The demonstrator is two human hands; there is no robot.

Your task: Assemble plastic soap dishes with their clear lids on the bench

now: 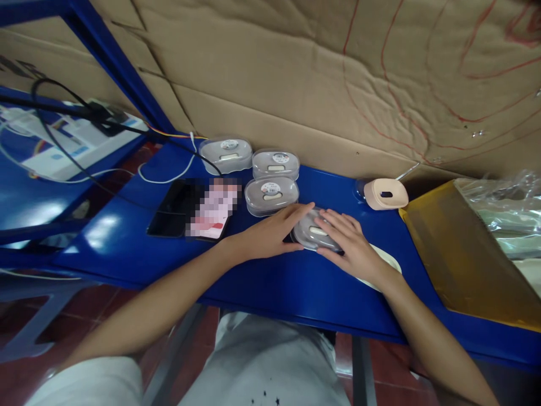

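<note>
A clear oval plastic box (307,230) with a pale handle slot on its lid lies on the blue tabletop between my hands. My left hand (276,232) clasps its left end, thumb at the near side and fingers along the far side. Across the right part of the lid lie the fingers of my right hand (349,242), its thumb at the near edge. Both hands hold the box and hide much of it. Beneath my right wrist is a flat cream oval piece (391,260), partly covered. A similar box (271,195) with a round label stands just beyond my left hand.
Two more labelled boxes (276,164) (226,155) stand by the cardboard wall (270,84). Left of them lie a phone (215,211) and a dark device (173,211). A peach oval container (386,194) and a brown carton (469,265) with plastic bags are at right. Cables cross the left side.
</note>
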